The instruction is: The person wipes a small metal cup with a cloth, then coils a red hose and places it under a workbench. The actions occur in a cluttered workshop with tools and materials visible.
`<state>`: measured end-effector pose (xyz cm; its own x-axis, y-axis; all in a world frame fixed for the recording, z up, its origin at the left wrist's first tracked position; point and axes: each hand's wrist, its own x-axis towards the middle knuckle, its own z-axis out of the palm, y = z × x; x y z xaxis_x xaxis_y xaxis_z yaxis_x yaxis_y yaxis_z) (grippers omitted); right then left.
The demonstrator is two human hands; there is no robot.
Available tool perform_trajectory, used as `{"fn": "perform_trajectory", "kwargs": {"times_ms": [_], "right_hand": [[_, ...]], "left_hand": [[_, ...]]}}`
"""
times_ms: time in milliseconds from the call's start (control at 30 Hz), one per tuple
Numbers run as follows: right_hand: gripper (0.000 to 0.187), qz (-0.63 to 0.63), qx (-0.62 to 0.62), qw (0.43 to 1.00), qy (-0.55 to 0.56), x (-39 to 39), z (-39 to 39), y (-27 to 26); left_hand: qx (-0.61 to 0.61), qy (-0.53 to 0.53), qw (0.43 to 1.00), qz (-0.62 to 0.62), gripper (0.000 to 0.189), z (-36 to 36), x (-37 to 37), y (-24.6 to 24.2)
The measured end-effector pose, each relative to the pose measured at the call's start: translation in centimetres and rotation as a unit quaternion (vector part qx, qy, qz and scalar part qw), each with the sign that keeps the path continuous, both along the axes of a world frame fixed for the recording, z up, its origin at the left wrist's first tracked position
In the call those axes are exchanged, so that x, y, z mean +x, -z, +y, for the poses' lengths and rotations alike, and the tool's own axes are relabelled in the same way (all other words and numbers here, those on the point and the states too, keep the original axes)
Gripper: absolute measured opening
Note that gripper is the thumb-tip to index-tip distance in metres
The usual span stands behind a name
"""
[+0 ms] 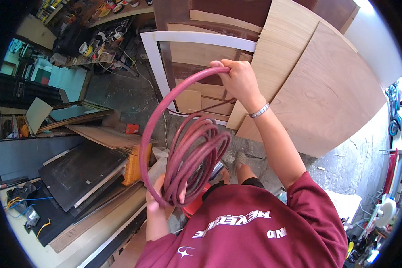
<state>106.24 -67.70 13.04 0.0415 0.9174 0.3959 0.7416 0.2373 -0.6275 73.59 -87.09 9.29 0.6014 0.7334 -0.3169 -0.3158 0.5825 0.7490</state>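
A reddish hose is wound into a loose coil (187, 157) in front of my chest. My left hand (157, 191) grips the bottom of the loops, its fingertips showing through the coil. Farther forward, my right hand (239, 78) is raised and shut on a length of the same hose (160, 107), which arches in a wide loop back to the left hand. A thinner-looking stretch of hose (217, 105) trails from the coil up to the right, passing behind my right wrist.
Plywood sheets (328, 97) and a white frame (150, 63) lean ahead. Dark boards (83, 171) are stacked on a cluttered surface at left. A red bucket (191, 209) sits below the coil. A white cord (165, 130) runs along the concrete floor (117, 87).
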Motion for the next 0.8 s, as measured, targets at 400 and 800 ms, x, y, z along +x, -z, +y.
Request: {"fn": "perform_trajectory", "kwargs": {"times_ms": [400,800], "right_hand": [[0.041,0.103,-0.278,0.949,-0.104,0.6,2.9,29.8],[0.033,0.555,-0.338,0.726,-0.226,-21.4,-5.9,23.7]], "left_hand": [[0.165,-0.117,0.976,-0.076,0.062,5.9,-8.2,-20.5],[0.184,-0.465,0.848,0.178,0.052,23.0,-14.5,-17.1]]}}
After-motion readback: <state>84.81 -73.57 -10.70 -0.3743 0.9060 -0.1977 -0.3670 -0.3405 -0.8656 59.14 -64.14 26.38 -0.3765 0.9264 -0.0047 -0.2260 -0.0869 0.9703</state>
